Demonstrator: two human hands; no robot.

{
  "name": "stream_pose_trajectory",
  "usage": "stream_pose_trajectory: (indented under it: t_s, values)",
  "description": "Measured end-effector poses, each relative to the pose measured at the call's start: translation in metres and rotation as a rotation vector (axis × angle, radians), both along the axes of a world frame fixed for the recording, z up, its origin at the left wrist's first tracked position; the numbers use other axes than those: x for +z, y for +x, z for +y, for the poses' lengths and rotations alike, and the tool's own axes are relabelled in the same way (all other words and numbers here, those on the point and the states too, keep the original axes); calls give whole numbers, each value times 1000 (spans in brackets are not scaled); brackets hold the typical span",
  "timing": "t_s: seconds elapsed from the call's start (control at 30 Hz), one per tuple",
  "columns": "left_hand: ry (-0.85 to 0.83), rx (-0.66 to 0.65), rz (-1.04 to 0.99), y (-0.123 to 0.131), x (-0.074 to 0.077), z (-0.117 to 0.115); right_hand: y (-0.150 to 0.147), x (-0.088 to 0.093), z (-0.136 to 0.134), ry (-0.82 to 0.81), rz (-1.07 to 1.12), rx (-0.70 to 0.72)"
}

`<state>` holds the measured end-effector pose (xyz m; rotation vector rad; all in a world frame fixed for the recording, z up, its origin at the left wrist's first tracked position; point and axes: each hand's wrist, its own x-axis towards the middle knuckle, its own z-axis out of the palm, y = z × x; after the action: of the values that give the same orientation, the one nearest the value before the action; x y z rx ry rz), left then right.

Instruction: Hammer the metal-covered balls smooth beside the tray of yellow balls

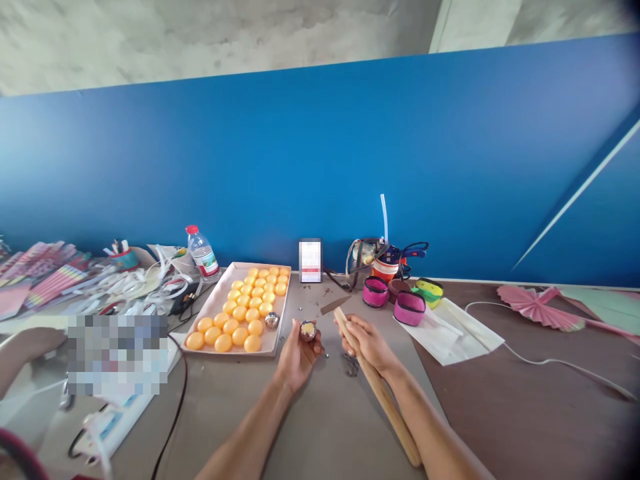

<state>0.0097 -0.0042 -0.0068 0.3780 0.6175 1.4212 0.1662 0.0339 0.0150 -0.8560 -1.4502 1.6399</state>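
My left hand (pixel 296 360) is closed around a small shiny silver ball (pixel 308 331) with a yellowish patch on its upper face. To its right, my right hand (pixel 369 343) grips a long wooden-handled tool (pixel 387 400) near its upper end. A thin dark metal head (pixel 335 305) sits across the top of that handle, apart from the ball. Left of my hands, a shallow pale tray (pixel 275 343) holds rows of orange balls (pixel 240 313), plus one silver ball (pixel 272 320) at its right side. Small dark scraps (pixel 351 365) lie below my right hand.
A phone (pixel 311 261) stands upright at the back. Pink and black bands (pixel 410 308) and white sheets (pixel 463 330) lie to the right. A water bottle (pixel 203 253), a power strip (pixel 117 427) and cables are leftward. Another person's arm (pixel 30 350) reaches in at far left.
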Motion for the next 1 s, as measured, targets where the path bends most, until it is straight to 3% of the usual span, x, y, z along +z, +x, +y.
stream_pose_trajectory:
  t_s: [0.13, 0.53, 0.6, 0.73, 0.9, 1.0]
  values:
    - [-39, 31, 66, 1, 3, -2, -1, -1, -2, -27, -88, 103]
    - [-42, 60, 126, 2, 1, -2, -3, 2, -6, 112, -103, 65]
    - [-32, 44, 141, 2, 1, -2, -2, 3, -6, 110, -80, 41]
    - [-89, 57, 173, 2, 1, -3, -4, 1, -7, 82, -115, 140]
    - [-21, 40, 175, 2, 5, -3, -4, -1, -5, 53, -29, 54]
    - [-60, 41, 181, 3, 7, -4, -4, -1, -5, 35, -101, 109]
